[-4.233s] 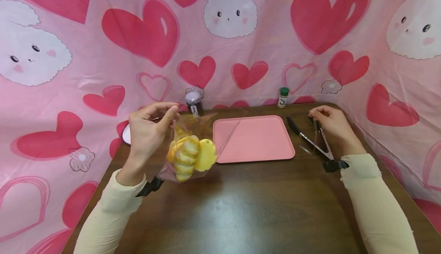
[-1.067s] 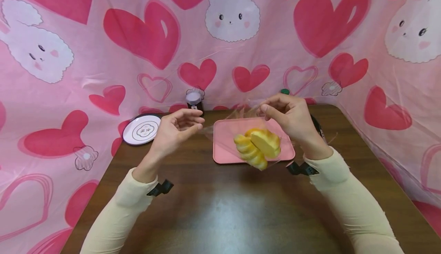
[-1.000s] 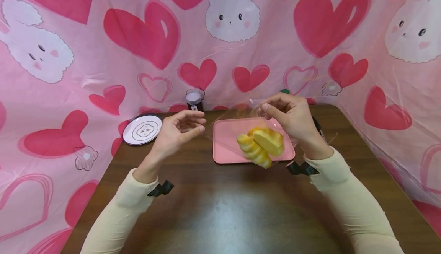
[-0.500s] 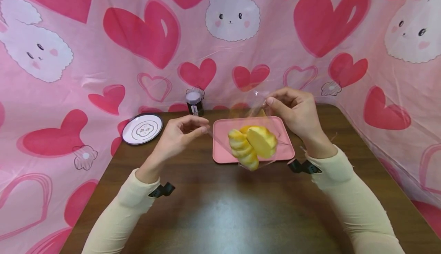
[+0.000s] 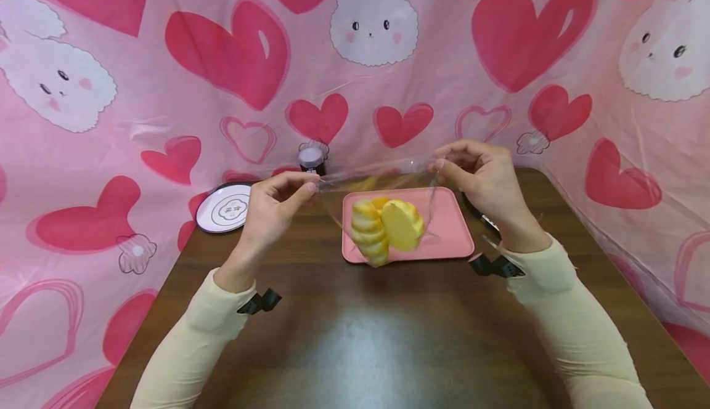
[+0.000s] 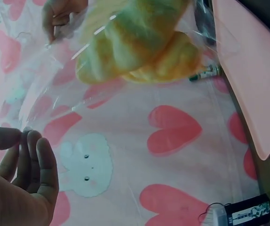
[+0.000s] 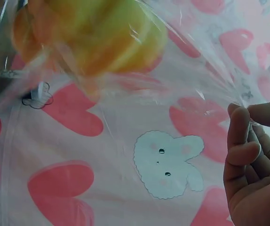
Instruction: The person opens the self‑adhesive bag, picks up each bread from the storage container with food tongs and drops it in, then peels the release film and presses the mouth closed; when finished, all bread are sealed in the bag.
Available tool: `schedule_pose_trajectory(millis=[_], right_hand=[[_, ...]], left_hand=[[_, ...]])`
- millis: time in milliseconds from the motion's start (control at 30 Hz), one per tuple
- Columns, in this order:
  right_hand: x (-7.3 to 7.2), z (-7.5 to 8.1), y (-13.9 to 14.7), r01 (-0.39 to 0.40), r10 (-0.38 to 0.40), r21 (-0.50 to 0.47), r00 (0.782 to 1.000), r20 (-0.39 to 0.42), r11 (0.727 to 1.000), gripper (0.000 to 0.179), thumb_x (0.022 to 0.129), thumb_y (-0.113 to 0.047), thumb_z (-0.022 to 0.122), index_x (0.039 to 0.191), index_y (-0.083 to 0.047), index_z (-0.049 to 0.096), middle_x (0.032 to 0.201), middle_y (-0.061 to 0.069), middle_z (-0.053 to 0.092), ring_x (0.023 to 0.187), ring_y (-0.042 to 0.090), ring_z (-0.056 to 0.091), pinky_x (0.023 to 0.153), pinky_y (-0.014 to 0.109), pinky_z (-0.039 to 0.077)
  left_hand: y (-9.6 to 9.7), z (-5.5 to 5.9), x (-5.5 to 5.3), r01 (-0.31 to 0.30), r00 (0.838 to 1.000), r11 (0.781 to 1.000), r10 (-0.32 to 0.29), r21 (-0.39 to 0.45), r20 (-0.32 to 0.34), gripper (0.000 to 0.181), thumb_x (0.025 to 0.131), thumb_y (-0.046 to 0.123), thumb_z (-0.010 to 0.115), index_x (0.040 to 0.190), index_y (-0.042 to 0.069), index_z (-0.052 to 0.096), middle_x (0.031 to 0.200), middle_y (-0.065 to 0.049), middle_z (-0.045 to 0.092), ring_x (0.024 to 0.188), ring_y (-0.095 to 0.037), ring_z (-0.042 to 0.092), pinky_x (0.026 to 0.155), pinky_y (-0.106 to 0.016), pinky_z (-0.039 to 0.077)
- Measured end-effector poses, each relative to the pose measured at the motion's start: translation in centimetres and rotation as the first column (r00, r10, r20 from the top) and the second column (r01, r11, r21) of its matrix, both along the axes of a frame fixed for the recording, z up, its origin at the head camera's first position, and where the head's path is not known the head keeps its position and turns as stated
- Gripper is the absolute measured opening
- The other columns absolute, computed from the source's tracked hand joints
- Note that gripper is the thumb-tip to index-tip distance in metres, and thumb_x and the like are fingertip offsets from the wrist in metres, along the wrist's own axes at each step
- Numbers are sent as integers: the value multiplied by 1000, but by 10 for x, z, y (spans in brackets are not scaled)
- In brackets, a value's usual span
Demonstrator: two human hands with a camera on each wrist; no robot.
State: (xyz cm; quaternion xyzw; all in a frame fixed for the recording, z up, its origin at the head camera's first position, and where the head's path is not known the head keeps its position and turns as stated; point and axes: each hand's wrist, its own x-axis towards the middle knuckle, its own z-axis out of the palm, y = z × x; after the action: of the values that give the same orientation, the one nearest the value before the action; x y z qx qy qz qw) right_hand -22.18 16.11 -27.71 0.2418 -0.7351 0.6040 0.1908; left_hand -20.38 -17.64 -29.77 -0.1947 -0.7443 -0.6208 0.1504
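A clear plastic bag [image 5: 360, 181] is stretched between both hands above the table. My left hand [image 5: 269, 215] pinches its upper left corner between thumb and fingers. At the opposite corner, my right hand [image 5: 488, 190] pinches the film the same way, as the right wrist view also shows. Sagging in the bag are a ridged bread roll [image 5: 368, 233] and a yellow, cut-faced bun [image 5: 402, 225]; a further orange-yellow piece is partly hidden behind them. In the head view the breads overlap the pink tray [image 5: 452, 230], which lies flat on the table.
A white plate with a dark rim [image 5: 219, 212] lies at the left edge. A dark jar with a pale lid [image 5: 312, 157] stands at the back. Black-handled tongs [image 5: 479, 212] are partly hidden behind my right arm. The left wrist view shows a green-capped spice bottle [image 6: 208, 73].
Earlier the bag hung from my left hand, then from my right with the left hand loose beside it. Now the left hand has taken the other corner, and the breads have swung left.
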Motion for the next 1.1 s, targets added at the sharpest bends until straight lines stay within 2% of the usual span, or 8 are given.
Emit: schedule_pose_trajectory(millis=[100,300,400,500,567,733,900,1100], right_hand=[[-2,-2,1,-12,12,15,1000,12,1000,13,88,-3,72,99,4,72,80,-7,76,64,13,67,52,18,50],[-2,-2,2,-61,59,34,997,49,998,12,90,-4,71,98,5,71,81,-7,75,67,12,69,54,18,53],[-1,-1,2,-76,73,41,995,72,996,11,89,-5,72,97,3,71,79,-3,75,65,14,67,53,19,52],[-1,-1,3,-89,84,56,993,83,995,10,89,-5,72,99,-3,73,80,-1,75,65,13,67,56,21,53],[-1,-1,3,-100,94,70,992,85,993,13,89,-5,72,102,-2,74,81,-1,76,67,13,69,59,22,56],[0,0,3,-125,118,90,989,84,988,19,91,-7,71,107,5,72,84,0,76,69,13,70,63,22,58],[3,1,4,-146,140,89,988,65,985,15,91,-6,70,105,-1,74,86,3,76,68,14,67,61,21,56],[7,2,3,-227,227,16,974,27,974,20,90,2,69,110,3,73,83,3,74,64,14,63,57,20,53]], left_hand=[[0,4,0,-1,999,1000,2,20,-38,23,91,13,73,106,-4,73,88,7,74,71,-9,67,72,-25,60],[-1,9,1,-25,999,1000,25,2,-38,21,90,14,74,102,-3,74,88,8,73,73,-10,68,73,-29,61],[-4,12,1,-11,999,1000,11,2,-37,19,90,12,73,103,-3,74,88,6,73,76,-13,68,74,-31,62],[-6,14,1,6,998,1000,-6,-12,-55,19,90,8,73,105,-4,74,84,5,73,75,-14,68,73,-27,61],[-9,16,0,14,997,999,-17,-30,-72,19,90,7,73,105,-4,74,82,4,73,74,-15,67,73,-26,60],[-17,20,1,81,993,995,-86,-58,-85,18,89,5,72,105,-2,75,86,-1,75,74,-18,68,70,-23,58],[-23,25,2,150,983,988,-153,-37,-102,15,89,1,71,103,-2,75,88,-2,76,72,-18,67,68,-22,57],[-27,29,4,208,967,978,-207,-10,-152,15,88,-6,68,101,-4,75,86,-2,74,70,-16,66,70,-25,59]])
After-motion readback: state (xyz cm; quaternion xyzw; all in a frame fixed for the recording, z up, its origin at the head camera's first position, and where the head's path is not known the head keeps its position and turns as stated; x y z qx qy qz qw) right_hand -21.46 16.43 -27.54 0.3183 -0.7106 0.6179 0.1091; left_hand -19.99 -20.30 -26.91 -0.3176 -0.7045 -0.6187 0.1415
